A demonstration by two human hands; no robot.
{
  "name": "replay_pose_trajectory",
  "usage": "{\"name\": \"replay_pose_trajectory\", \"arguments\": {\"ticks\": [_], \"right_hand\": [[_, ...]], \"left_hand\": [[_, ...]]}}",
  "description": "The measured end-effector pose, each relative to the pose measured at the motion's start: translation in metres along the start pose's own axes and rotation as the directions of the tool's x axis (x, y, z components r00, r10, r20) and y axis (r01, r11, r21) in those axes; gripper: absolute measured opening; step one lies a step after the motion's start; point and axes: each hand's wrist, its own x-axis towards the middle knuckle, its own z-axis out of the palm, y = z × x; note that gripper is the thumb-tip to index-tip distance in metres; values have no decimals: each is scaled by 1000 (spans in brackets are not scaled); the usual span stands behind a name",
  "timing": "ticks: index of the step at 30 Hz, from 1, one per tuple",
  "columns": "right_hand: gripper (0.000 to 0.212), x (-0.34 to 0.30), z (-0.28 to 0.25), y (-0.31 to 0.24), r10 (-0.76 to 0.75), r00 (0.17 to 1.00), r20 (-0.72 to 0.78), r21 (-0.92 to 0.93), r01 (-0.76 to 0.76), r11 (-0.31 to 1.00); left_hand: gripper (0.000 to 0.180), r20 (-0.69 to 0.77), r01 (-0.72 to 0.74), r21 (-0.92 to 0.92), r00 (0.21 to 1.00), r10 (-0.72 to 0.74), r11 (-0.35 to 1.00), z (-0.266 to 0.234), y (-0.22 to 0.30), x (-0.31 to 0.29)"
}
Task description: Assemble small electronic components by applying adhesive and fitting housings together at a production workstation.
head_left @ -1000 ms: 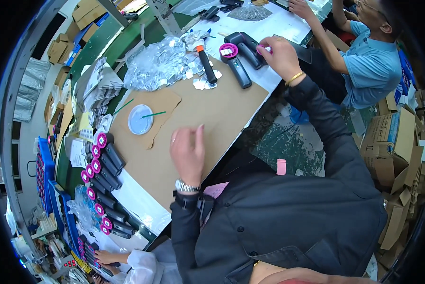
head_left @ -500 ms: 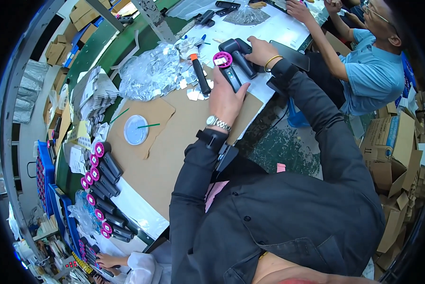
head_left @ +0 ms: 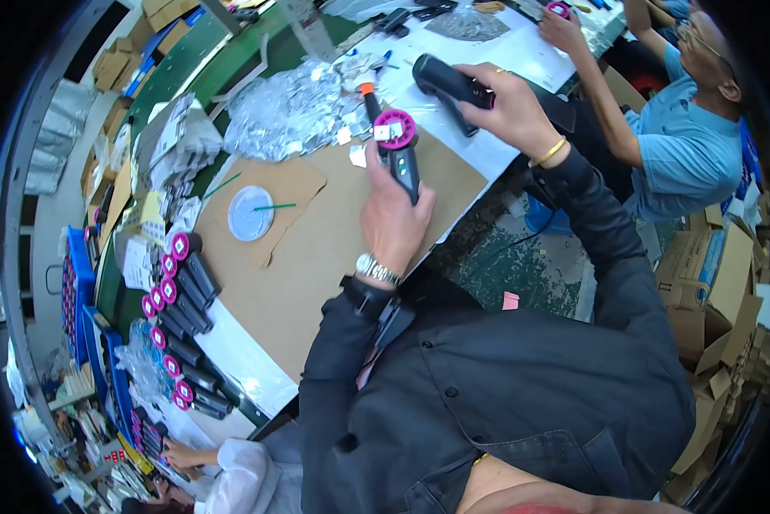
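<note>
My left hand [head_left: 391,218] is wrapped round the dark handle of a small handheld fan [head_left: 394,130], whose round pink head bears a white square. Its head points away from me above the brown cardboard sheet [head_left: 316,248]. In my right hand [head_left: 513,111] is a black handheld device [head_left: 447,81], gripped by one end and raised over the table; its far side is hidden. Beneath it another black device [head_left: 460,118] lies on the white surface, partly covered. A black-handled tool [head_left: 371,103] with an orange collar lies just beyond the fan, partly hidden by it.
Several pink-headed handheld fans [head_left: 198,287] lie in a row at left. A round white lid [head_left: 250,214] with a green stick rests on the cardboard. Clear plastic bags [head_left: 286,111] lie beyond. A co-worker in a light blue shirt [head_left: 689,158] sits at right; cartons [head_left: 710,265] stand behind.
My left hand has drawn the fan slightly toward me and to the left. My right hand has taken hold of a black device and lifted it off the table.
</note>
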Motion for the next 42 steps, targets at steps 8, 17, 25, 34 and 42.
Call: {"name": "replay_pose_trajectory", "arguments": {"ticks": [8,17,25,34,42], "right_hand": [[59,-34,67,-103,-650,714,258,190,622,759],[40,-48,154,-185,-895,446,-14,319,850,419],[30,-56,151,-183,-881,416,-227,257,898,358],[21,-51,145,-181,-899,418,131,197,878,436],[20,-57,196,-177,-903,316,291,278,875,396]], "left_hand": [[103,-375,146,-18,916,-142,989,-87,-76,-130],[96,-560,522,-17,702,-440,853,-109,-116,-191],[63,-586,373,-49,740,-329,927,-129,-80,-190],[44,-270,112,-677,882,-387,727,-100,-70,-156],[41,-384,125,-384,880,-281,915,-90,-103,-165]]}}
